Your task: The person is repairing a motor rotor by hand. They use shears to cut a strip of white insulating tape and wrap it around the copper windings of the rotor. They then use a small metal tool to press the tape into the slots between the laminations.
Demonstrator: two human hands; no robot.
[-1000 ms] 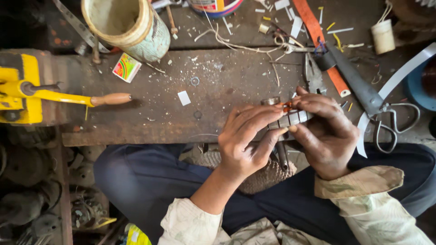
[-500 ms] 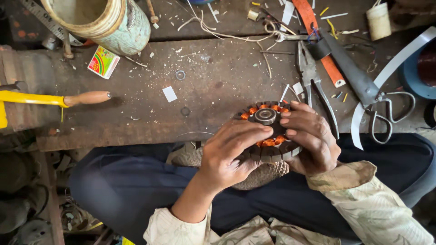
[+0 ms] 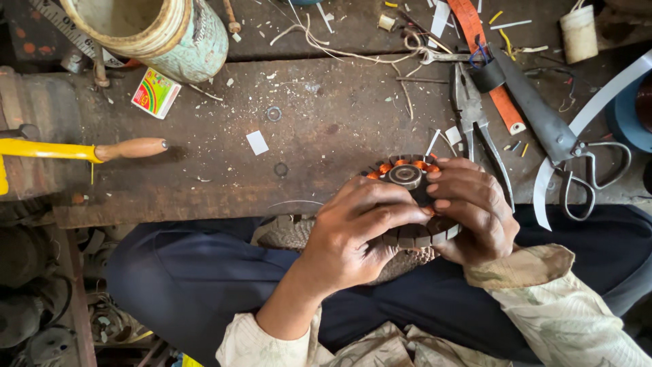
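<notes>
Both hands (image 3: 407,224) clasp the stator (image 3: 406,178) (rainbow-striped packet (image 3: 155,92) upper left).

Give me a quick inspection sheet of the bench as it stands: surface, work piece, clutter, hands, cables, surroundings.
Surface: worn wooden bench, strewn with white scraps.
Job's things: round stator with orange windings, held above the lap at the bench edge.
Clutter: pliers, scissors, large can, small colourful box, yellow tool with wooden handle.
Grippers: left hand and right hand both grip the stator.
Cables: loose pale wire across the bench.
Surroundings: dark metal parts on the floor at left.
</notes>
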